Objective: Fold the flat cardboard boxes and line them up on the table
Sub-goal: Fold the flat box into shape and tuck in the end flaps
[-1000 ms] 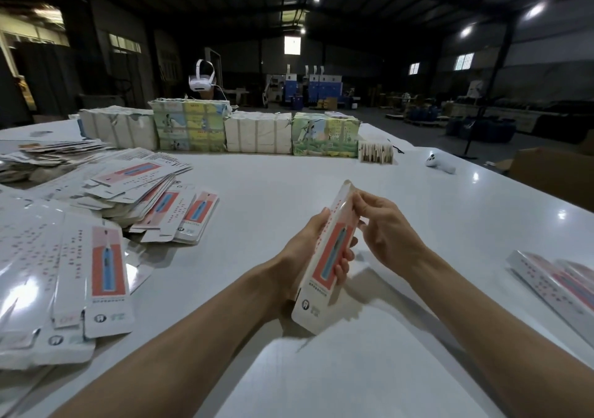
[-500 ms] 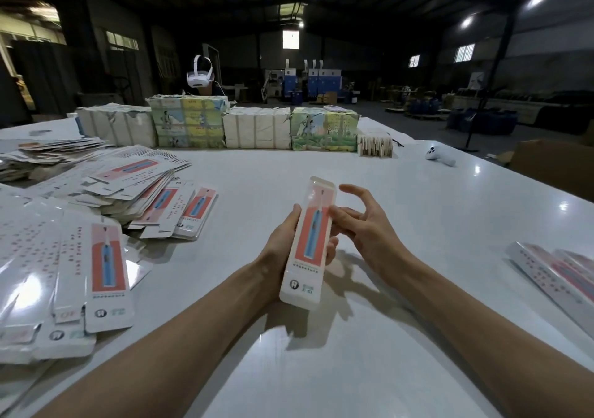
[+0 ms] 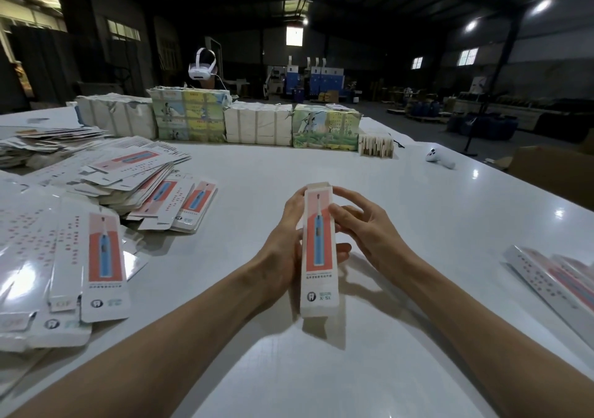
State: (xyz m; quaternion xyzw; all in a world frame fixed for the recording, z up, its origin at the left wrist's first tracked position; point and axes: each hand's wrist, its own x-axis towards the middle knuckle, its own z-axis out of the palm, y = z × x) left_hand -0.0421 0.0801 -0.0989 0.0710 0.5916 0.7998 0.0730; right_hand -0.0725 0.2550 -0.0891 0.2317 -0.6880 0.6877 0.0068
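White table [image 3: 418, 224] runs bare through the centre and lower part of the frame, with its right edge slanting from upper right to the right border. Spread flat boxes [image 3: 106, 256] crowd the left side, and a row of folded boxes [image 3: 553, 276] lies at the right edge. A wall of wrapped bundles [image 3: 257, 121] closes the far edge, and a white controller [image 3: 440, 159] lies alone at upper right. The tabletop is glossy and throws back the ceiling lights; beyond it is a dim warehouse, where a person wearing a white headset [image 3: 202, 70] stands behind the bundles. In the centre a folded box [image 3: 318, 250] stands nearly upright, its lower end low over the table, possibly touching it. The left hand [image 3: 283, 247] grips it from the left, fingers wrapped behind and showing past its right edge. The right hand [image 3: 363, 227] pinches the upper part, thumb on the printed front, fingers curled behind the top.
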